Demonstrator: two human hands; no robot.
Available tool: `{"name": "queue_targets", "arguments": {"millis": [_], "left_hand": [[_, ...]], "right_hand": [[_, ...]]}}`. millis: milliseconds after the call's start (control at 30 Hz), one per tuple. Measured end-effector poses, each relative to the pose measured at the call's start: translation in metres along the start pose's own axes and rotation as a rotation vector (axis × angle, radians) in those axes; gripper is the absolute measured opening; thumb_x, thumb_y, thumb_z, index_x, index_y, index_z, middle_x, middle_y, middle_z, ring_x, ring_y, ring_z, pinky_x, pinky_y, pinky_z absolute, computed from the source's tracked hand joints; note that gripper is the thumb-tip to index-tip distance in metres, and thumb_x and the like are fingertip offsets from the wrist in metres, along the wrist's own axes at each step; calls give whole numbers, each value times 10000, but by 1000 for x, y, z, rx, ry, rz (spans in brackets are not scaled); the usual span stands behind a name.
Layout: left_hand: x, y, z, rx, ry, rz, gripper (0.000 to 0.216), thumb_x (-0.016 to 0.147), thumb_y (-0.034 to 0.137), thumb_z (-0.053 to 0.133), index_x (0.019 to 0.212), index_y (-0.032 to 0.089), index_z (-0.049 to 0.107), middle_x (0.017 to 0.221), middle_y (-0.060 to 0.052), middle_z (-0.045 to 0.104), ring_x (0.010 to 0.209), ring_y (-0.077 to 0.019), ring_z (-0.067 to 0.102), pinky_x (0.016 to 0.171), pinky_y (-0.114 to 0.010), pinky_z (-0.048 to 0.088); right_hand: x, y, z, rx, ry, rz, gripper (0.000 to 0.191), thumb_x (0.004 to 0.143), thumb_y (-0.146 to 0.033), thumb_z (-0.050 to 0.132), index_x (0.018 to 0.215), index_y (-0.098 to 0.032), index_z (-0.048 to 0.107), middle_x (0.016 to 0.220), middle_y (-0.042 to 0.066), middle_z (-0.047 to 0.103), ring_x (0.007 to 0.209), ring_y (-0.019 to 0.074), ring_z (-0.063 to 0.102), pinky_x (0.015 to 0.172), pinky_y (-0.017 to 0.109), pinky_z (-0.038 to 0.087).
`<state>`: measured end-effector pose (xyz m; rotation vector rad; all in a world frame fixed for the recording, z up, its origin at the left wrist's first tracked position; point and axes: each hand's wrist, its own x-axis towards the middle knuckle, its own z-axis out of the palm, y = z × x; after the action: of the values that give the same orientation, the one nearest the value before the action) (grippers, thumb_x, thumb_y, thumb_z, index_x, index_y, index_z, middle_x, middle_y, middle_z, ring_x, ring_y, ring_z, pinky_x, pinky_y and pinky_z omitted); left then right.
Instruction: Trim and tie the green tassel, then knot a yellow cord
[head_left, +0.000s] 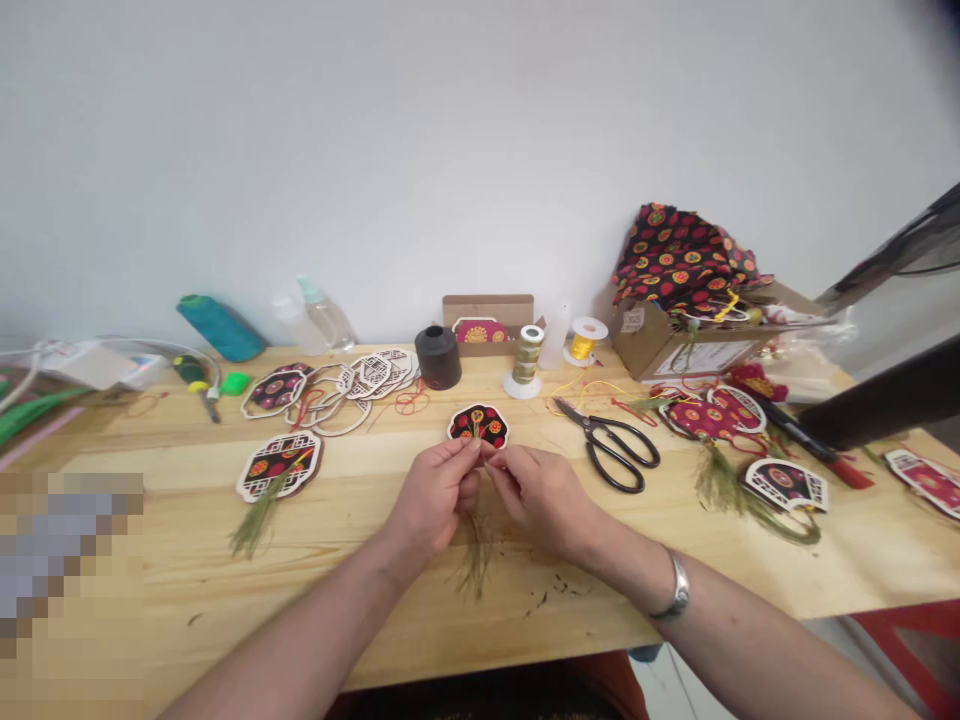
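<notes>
At the middle of the table, my left hand (442, 490) and my right hand (536, 490) meet with their fingertips pinched close together. Just beyond them lies a fabric pendant (486, 425) with a pale scalloped edge and a dark flowered face. Green tassel threads (474, 565) hang below my hands and spread over the wood. My left fingers close on the top of this tassel, where it meets the pendant. The right fingertips are also pinched; whatever thin thing they hold is too small to make out. Black-handled scissors (619, 450) lie to the right, apart from my hand.
Along the wall stand a black thread cone (438, 358), a green thread spool (528, 355) and a yellow thread spool (587, 343). Wooden lattice frames (375, 378) and a tasselled pendant (279, 465) lie left. At right is a cardboard box (675, 345) with flowered cloth (682, 255).
</notes>
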<state>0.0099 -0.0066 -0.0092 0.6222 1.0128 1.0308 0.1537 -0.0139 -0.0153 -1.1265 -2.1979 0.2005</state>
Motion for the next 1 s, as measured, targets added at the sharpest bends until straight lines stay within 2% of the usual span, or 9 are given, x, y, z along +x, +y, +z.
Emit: {"name": "queue_targets", "arguments": {"millis": [300,600,733,900,1000], "left_hand": [[0,2,1,4,-11,19,341,631,384,768,749,82,662,536,47,462,385,11,228,385,-146,136],[0,4,1,1,-24,32,303,656,375,752,717,97,650,570,14,527,393,4,225,387,-152,126],[0,4,2,14,-24,49,301,662,377,748,714,95,655,542,21,503,399,-2,225,391,-155,133],[-1,4,2,25,-27,45,307,667,395,741,713,103,659,443,79,337,395,-15,202,393,-160,132],[-2,5,3,30,-23,43,308,668,399,740,707,104,658,436,83,321,394,-16,198,392,-160,122]], "right_hand": [[0,3,3,21,-41,37,198,881,-168,425,747,-146,570,648,49,642,538,124,549,525,220,356],[-2,4,4,3,-29,10,208,890,-178,405,757,-149,562,648,58,650,524,131,555,522,232,343],[-2,4,4,-2,-36,15,223,893,-180,395,735,-152,551,645,58,650,522,127,551,517,229,341],[0,3,2,-12,-48,14,221,889,-182,398,742,-149,559,670,65,668,533,126,562,517,224,357],[-1,4,2,-22,-67,23,212,886,-180,407,754,-149,570,675,62,673,538,127,571,520,222,366]]}}
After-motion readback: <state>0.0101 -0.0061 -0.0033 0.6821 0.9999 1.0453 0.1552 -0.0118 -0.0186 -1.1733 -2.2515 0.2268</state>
